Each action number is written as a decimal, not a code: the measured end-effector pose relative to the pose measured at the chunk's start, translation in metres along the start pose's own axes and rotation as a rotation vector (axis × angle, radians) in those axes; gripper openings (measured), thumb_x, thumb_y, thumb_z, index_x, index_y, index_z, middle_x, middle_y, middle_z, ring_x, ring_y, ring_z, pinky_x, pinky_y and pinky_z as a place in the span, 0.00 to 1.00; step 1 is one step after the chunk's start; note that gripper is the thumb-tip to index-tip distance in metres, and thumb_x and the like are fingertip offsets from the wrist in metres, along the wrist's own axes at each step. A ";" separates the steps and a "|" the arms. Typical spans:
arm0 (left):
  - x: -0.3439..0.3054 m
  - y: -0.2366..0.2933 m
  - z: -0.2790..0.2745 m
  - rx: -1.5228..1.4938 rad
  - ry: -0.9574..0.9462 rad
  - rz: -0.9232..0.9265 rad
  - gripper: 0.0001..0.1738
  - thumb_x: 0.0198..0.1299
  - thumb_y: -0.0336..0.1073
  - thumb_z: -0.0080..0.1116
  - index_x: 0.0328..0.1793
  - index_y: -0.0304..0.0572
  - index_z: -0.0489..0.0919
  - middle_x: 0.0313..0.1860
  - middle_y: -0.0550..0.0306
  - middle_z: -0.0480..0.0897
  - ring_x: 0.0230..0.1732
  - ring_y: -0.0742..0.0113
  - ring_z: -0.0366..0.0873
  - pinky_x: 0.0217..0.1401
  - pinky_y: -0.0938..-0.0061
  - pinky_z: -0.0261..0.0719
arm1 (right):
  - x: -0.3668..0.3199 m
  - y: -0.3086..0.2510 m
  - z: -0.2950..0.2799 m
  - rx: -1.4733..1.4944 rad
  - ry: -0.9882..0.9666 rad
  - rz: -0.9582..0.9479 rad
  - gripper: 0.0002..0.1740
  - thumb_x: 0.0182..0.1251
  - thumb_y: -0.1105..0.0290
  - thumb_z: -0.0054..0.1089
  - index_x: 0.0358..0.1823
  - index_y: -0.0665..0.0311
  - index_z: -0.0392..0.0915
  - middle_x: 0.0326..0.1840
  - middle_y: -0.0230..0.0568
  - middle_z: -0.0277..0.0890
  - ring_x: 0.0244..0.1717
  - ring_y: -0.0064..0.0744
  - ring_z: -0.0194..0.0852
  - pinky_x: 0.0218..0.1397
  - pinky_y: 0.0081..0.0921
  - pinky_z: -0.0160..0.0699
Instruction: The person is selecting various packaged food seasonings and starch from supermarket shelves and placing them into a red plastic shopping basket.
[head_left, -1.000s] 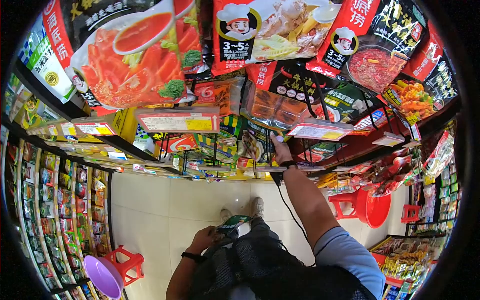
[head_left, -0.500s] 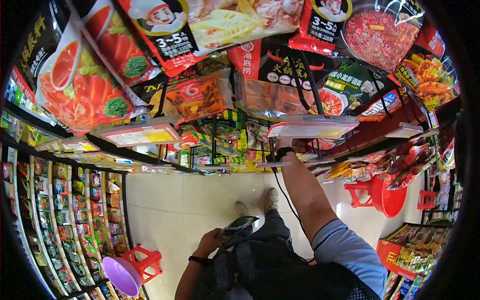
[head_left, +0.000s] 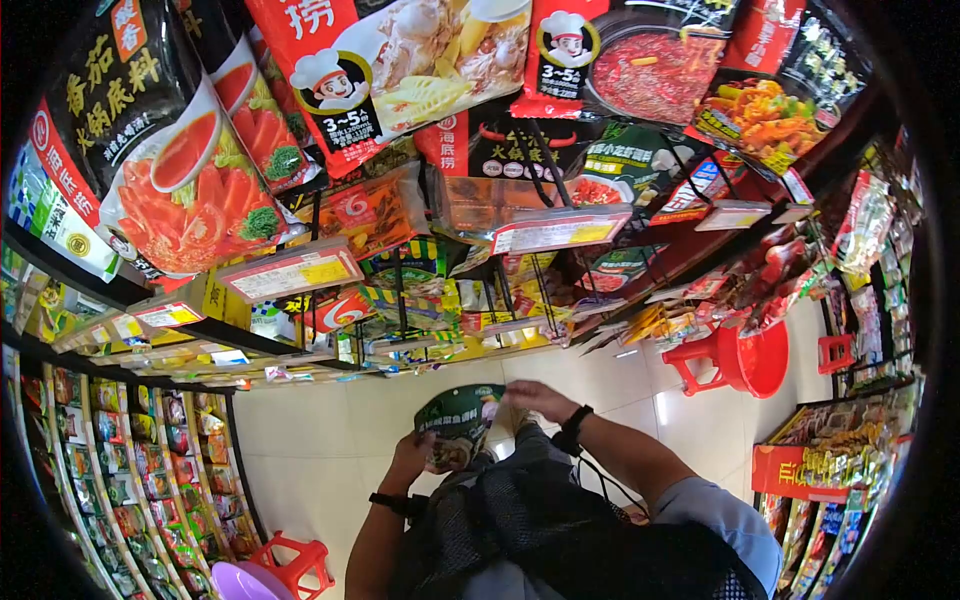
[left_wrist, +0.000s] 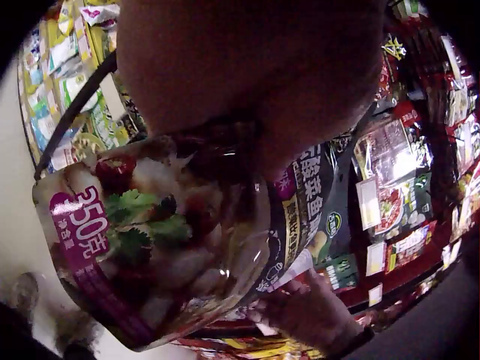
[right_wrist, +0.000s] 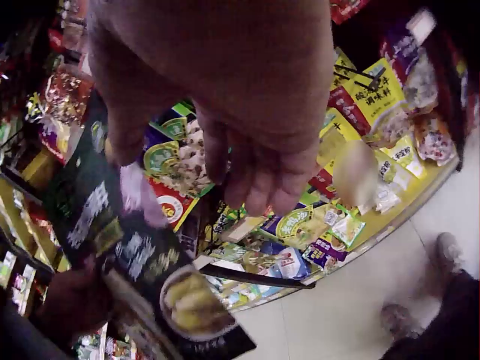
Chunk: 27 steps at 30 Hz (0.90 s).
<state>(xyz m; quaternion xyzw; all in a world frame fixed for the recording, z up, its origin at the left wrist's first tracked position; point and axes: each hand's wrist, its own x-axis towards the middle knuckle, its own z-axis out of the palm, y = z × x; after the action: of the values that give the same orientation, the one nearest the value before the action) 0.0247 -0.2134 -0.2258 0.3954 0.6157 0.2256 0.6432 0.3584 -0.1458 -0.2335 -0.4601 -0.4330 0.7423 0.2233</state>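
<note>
A dark green food pouch point(head_left: 460, 425) is upright in front of the person's body. The left hand point(head_left: 408, 458) grips its lower left side; the left wrist view shows this hand point(left_wrist: 255, 67) over the pouch point(left_wrist: 161, 240). At the pouch's upper right edge is the right hand point(head_left: 540, 400). In the right wrist view, the right hand point(right_wrist: 225, 112) has its thumb by the pouch point(right_wrist: 135, 240) and its other fingers loosely bent, apart from the thumb. Whether the thumb touches the pouch cannot be told.
Hanging seasoning packets point(head_left: 190, 170) fill the shelf ahead, with price tags point(head_left: 560, 230) along its edge. Packet racks point(head_left: 150, 450) stand at the left. A red stool point(head_left: 295, 562) and purple basin point(head_left: 245, 582) are lower left; a red basin point(head_left: 757, 358) is at the right.
The right hand has come down from the shelf to the pouch's edge. The left hand's pouch has been raised and shows more of its front. The head view has shifted.
</note>
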 end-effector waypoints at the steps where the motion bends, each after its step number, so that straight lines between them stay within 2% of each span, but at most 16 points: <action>1: 0.003 0.019 0.004 0.001 -0.015 0.009 0.19 0.65 0.42 0.55 0.53 0.33 0.78 0.38 0.54 0.83 0.41 0.67 0.80 0.44 0.68 0.78 | -0.015 -0.020 0.016 -0.045 -0.046 0.033 0.27 0.67 0.59 0.59 0.62 0.66 0.70 0.60 0.38 0.70 0.64 0.29 0.63 0.70 0.31 0.57; 2: 0.006 0.038 0.012 -0.058 -0.045 0.006 0.19 0.65 0.43 0.55 0.52 0.34 0.78 0.39 0.55 0.83 0.41 0.69 0.79 0.43 0.70 0.78 | -0.027 -0.038 0.028 -0.029 -0.130 -0.043 0.27 0.67 0.62 0.60 0.64 0.65 0.68 0.62 0.37 0.68 0.65 0.29 0.61 0.71 0.29 0.55; 3: 0.008 0.056 0.019 -0.117 -0.075 0.003 0.18 0.65 0.43 0.55 0.51 0.34 0.79 0.39 0.56 0.83 0.40 0.71 0.79 0.42 0.72 0.78 | -0.032 -0.036 0.035 0.139 -0.120 -0.090 0.25 0.67 0.66 0.60 0.63 0.64 0.69 0.63 0.36 0.67 0.64 0.28 0.62 0.69 0.28 0.57; 4: 0.012 0.069 0.024 0.006 -0.105 0.164 0.17 0.65 0.43 0.56 0.50 0.36 0.80 0.39 0.58 0.83 0.41 0.71 0.79 0.41 0.73 0.79 | -0.037 -0.047 0.042 0.166 -0.096 -0.086 0.23 0.66 0.67 0.60 0.62 0.65 0.70 0.61 0.35 0.69 0.62 0.27 0.64 0.68 0.28 0.60; 5: 0.024 0.063 0.029 0.004 -0.118 0.173 0.17 0.65 0.43 0.56 0.50 0.36 0.80 0.39 0.58 0.83 0.41 0.71 0.79 0.41 0.73 0.79 | -0.043 -0.058 0.046 0.193 -0.074 -0.083 0.22 0.66 0.69 0.60 0.61 0.65 0.71 0.60 0.35 0.70 0.61 0.26 0.66 0.67 0.28 0.62; 7: 0.055 0.049 0.041 -0.100 -0.185 0.185 0.17 0.66 0.43 0.56 0.51 0.37 0.80 0.40 0.60 0.82 0.42 0.72 0.78 0.43 0.73 0.78 | -0.036 -0.042 0.034 0.228 0.001 -0.095 0.21 0.65 0.71 0.61 0.59 0.65 0.72 0.58 0.33 0.73 0.58 0.25 0.68 0.65 0.27 0.64; 8: 0.045 0.066 0.043 -0.218 -0.251 0.134 0.16 0.67 0.42 0.55 0.53 0.37 0.79 0.42 0.61 0.82 0.44 0.72 0.77 0.48 0.73 0.76 | -0.033 -0.037 0.031 0.272 0.051 -0.101 0.20 0.64 0.72 0.62 0.57 0.65 0.73 0.55 0.32 0.75 0.55 0.24 0.71 0.64 0.27 0.66; 11: 0.052 0.072 0.050 -0.108 -0.302 0.250 0.16 0.68 0.40 0.54 0.54 0.37 0.78 0.44 0.61 0.81 0.45 0.72 0.76 0.53 0.73 0.73 | -0.030 -0.028 0.022 0.366 0.133 -0.079 0.18 0.62 0.73 0.64 0.54 0.65 0.75 0.49 0.32 0.78 0.51 0.25 0.74 0.61 0.25 0.69; 12: 0.052 0.073 0.052 -0.122 -0.333 0.222 0.16 0.68 0.39 0.52 0.55 0.36 0.77 0.44 0.61 0.81 0.46 0.72 0.76 0.54 0.73 0.73 | -0.029 -0.026 0.018 0.432 0.147 -0.067 0.19 0.60 0.74 0.66 0.53 0.65 0.74 0.49 0.33 0.77 0.50 0.26 0.75 0.58 0.24 0.72; 17: 0.044 0.067 0.064 -0.150 -0.307 0.197 0.17 0.69 0.43 0.52 0.52 0.37 0.80 0.43 0.63 0.81 0.46 0.74 0.75 0.54 0.74 0.72 | -0.023 -0.042 0.023 0.539 0.184 -0.075 0.25 0.57 0.77 0.68 0.56 0.63 0.70 0.49 0.35 0.77 0.49 0.29 0.77 0.54 0.25 0.77; 19: 0.042 0.061 0.061 -0.159 -0.286 0.177 0.17 0.69 0.43 0.51 0.51 0.37 0.80 0.42 0.64 0.81 0.46 0.73 0.75 0.54 0.75 0.72 | -0.013 -0.038 0.024 0.468 0.142 -0.075 0.30 0.58 0.73 0.68 0.61 0.66 0.66 0.53 0.36 0.76 0.54 0.28 0.75 0.58 0.26 0.75; 20: 0.048 0.053 0.062 -0.179 -0.273 0.161 0.17 0.69 0.42 0.51 0.54 0.37 0.78 0.45 0.63 0.81 0.47 0.73 0.75 0.55 0.74 0.72 | -0.012 -0.040 0.025 0.490 0.190 -0.040 0.28 0.56 0.72 0.69 0.57 0.68 0.68 0.50 0.38 0.78 0.48 0.28 0.78 0.51 0.25 0.78; 22: 0.057 0.039 0.062 -0.198 -0.258 0.145 0.18 0.69 0.42 0.51 0.56 0.37 0.76 0.47 0.62 0.80 0.49 0.72 0.75 0.56 0.74 0.72 | 0.003 -0.033 0.020 0.487 0.246 -0.023 0.26 0.56 0.72 0.70 0.54 0.71 0.70 0.47 0.38 0.79 0.45 0.28 0.79 0.48 0.24 0.79; 24: 0.061 0.028 0.058 -0.340 -0.206 0.241 0.21 0.69 0.40 0.51 0.64 0.40 0.69 0.53 0.61 0.78 0.53 0.72 0.73 0.58 0.74 0.71 | 0.011 -0.028 0.014 0.495 0.372 0.026 0.20 0.56 0.70 0.69 0.45 0.76 0.74 0.38 0.38 0.80 0.36 0.28 0.80 0.41 0.24 0.80; 27: 0.058 0.005 0.033 -0.268 -0.092 0.166 0.23 0.69 0.41 0.51 0.66 0.41 0.66 0.56 0.58 0.77 0.55 0.70 0.74 0.58 0.72 0.71 | 0.016 -0.033 -0.003 0.527 0.464 -0.053 0.17 0.57 0.70 0.68 0.43 0.73 0.76 0.38 0.39 0.81 0.36 0.29 0.81 0.40 0.25 0.80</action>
<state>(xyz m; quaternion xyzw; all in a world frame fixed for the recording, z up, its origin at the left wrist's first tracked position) 0.0657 -0.1735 -0.2598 0.3655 0.5150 0.3400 0.6968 0.3514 -0.1153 -0.2143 -0.5317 -0.1760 0.6983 0.4458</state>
